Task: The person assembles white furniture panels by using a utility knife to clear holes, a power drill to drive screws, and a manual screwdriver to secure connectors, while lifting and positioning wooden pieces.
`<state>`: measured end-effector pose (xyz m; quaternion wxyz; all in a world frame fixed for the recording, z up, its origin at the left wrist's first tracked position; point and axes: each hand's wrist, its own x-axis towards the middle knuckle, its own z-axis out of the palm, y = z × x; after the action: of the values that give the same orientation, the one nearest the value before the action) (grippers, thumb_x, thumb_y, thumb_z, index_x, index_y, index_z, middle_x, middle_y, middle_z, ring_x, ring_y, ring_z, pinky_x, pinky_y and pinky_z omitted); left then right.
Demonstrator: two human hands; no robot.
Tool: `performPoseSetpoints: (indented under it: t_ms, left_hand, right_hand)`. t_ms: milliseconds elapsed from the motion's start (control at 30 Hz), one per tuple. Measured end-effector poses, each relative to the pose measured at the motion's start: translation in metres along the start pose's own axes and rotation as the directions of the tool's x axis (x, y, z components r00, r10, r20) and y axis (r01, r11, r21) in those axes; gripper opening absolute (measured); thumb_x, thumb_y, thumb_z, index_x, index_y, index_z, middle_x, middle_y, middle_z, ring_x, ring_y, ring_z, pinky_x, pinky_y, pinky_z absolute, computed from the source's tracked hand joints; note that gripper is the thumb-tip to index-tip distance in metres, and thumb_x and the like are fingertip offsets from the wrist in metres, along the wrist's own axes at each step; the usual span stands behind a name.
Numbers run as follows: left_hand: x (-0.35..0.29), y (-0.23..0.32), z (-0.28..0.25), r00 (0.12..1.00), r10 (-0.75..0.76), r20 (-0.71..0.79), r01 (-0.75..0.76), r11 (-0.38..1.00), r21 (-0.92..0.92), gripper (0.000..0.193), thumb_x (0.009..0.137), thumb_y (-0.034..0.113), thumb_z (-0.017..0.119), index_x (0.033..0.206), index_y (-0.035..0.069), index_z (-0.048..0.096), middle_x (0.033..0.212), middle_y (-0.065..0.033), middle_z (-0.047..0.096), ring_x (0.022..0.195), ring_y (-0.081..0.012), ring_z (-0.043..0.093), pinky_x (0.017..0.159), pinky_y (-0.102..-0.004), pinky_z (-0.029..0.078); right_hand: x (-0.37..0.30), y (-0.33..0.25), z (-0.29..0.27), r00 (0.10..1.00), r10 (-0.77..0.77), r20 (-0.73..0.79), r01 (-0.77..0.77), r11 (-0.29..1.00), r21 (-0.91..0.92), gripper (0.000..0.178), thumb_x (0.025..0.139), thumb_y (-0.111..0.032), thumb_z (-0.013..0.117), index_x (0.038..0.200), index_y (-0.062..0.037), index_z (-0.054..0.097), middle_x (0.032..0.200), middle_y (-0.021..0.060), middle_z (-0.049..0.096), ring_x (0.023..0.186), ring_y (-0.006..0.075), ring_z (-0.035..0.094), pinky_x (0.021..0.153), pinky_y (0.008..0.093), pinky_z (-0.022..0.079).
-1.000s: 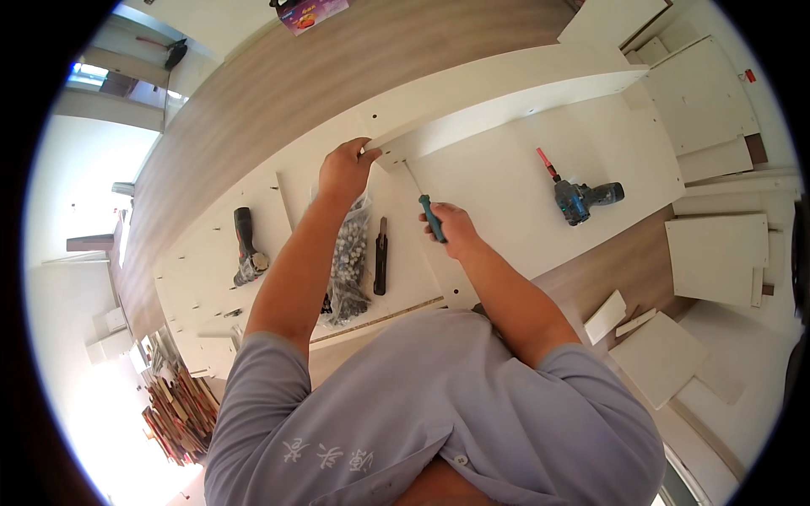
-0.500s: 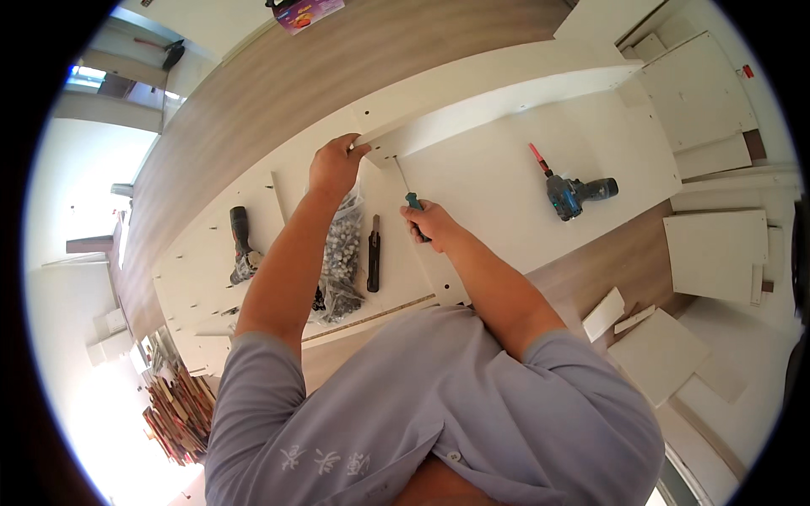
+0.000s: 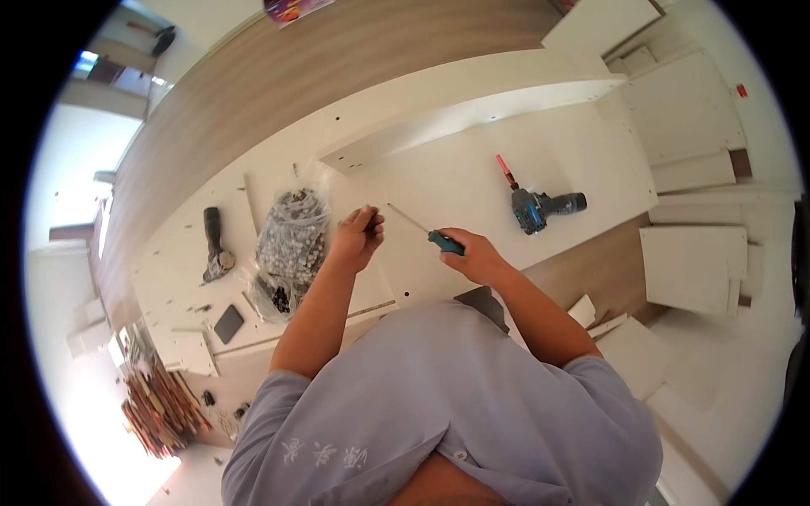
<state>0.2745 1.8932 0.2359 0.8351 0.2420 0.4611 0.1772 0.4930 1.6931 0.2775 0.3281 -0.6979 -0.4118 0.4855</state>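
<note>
The screwdriver shaft is metal, its handle apparently plastic; the bag glossy plastic; the panel smooth.

A purple printed box is located at the top edge, cut off by the frame, near the wood-grain floor. At upper right, a white panel is positioned among other white boards; a small red item appears beyond it. Below, a squarish white board overlaps further pieces. At lower left, brown and reddish strips form a dense bundle, with a small black item beside it.
</note>
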Motion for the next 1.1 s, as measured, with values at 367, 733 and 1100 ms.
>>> performPoseSetpoints:
  t_ms: [367, 733, 1100]
  left_hand:
    - [0.018, -0.002, 0.118, 0.995, 0.064, 0.077, -0.056, 0.994, -0.095, 0.007, 0.105, 0.017, 0.060, 0.104, 0.010, 0.060, 0.089, -0.0011, 0.060, 0.077, -0.0134, 0.058, 0.071, -0.0278, 0.055]
    - [0.050, -0.031, 0.200, 0.992, 0.022, 0.128, -0.027, 0.999, 0.045, 0.017, 0.106, 0.023, 0.060, 0.098, 0.009, 0.058, 0.088, -0.0014, 0.057, 0.074, -0.0117, 0.054, 0.065, -0.0255, 0.048]
    - [0.086, -0.045, 0.246, 0.998, -0.016, 0.063, 0.010, 0.995, 0.099, 0.024, 0.109, 0.031, 0.056, 0.105, 0.008, 0.059, 0.084, 0.0006, 0.053, 0.071, -0.0091, 0.051, 0.062, -0.0220, 0.047]
  right_hand:
    - [0.006, 0.011, -0.126, 0.983, -0.160, 0.091, 0.171, 0.977, -0.128, 0.049, 0.091, -0.022, 0.071, 0.137, -0.0095, 0.062, 0.129, 0.0140, 0.068, 0.115, 0.0323, 0.064, 0.100, 0.0405, 0.051]
    - [0.000, 0.026, -0.231, 0.982, -0.067, 0.177, 0.108, 0.966, -0.234, 0.046, 0.092, -0.022, 0.067, 0.137, -0.0138, 0.063, 0.124, 0.0119, 0.067, 0.114, 0.0319, 0.064, 0.100, 0.0421, 0.050]
    - [0.005, 0.060, -0.267, 0.982, -0.149, 0.115, 0.183, 0.904, -0.387, 0.049, 0.093, -0.024, 0.066, 0.141, -0.0170, 0.060, 0.122, 0.0113, 0.067, 0.111, 0.0328, 0.064, 0.098, 0.0431, 0.052]
